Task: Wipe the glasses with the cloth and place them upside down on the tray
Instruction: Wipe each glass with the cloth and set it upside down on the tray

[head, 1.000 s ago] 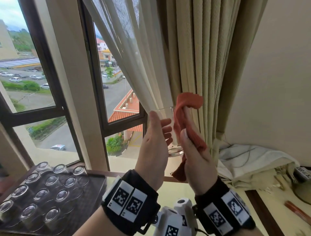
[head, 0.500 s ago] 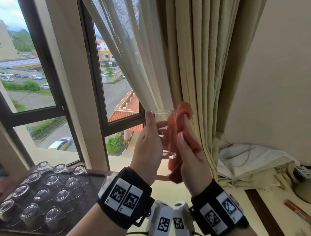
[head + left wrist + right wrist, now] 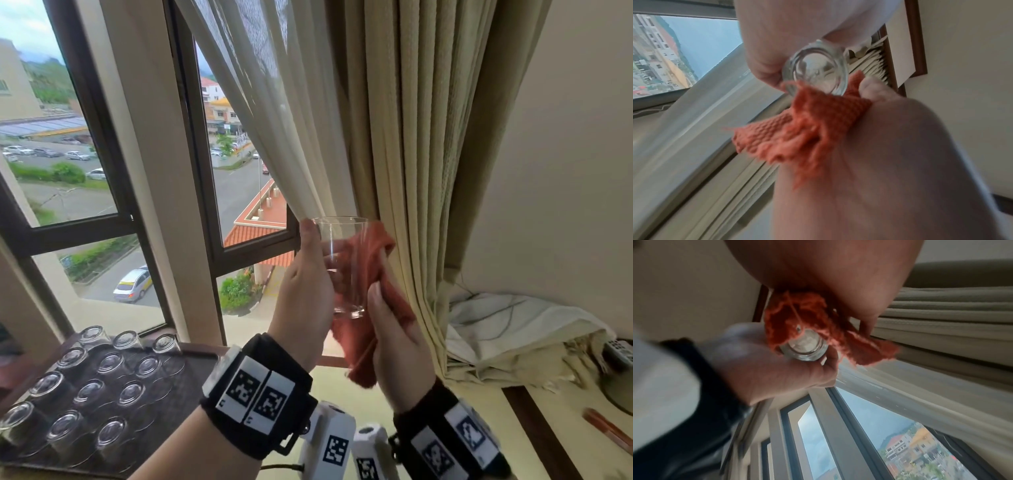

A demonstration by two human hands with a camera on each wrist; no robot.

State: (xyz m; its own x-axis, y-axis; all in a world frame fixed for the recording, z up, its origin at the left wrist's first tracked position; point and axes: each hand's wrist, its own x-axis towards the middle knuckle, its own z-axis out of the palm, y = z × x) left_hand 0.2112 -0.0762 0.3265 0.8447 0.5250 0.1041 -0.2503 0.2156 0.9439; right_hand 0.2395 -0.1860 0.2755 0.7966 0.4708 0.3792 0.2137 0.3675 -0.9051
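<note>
A clear drinking glass (image 3: 342, 260) is held upright in the air before the window, rim up. My left hand (image 3: 308, 284) grips it, thumb along the near side and fingers round the far side. My right hand (image 3: 394, 339) holds an orange-red cloth (image 3: 370, 274) against the right side of the glass. From the left wrist view the thick glass base (image 3: 816, 69) shows with the cloth (image 3: 803, 126) bunched below it. The right wrist view shows the glass base (image 3: 803, 348) and the cloth (image 3: 803, 316) draped over it. A dark tray (image 3: 191, 387) at lower left carries several upturned glasses (image 3: 113, 363).
Beige curtains (image 3: 404, 137) and a sheer curtain hang right behind the hands. The window frame (image 3: 205, 171) is to the left. Crumpled white fabric (image 3: 513, 325) lies on the desk at right, and a reddish stick (image 3: 606, 428) lies near the right edge.
The cloth, which stuck up above the glass rim a second ago, has slid down along the side of the glass with my right hand. My left hand keeps its grip.
</note>
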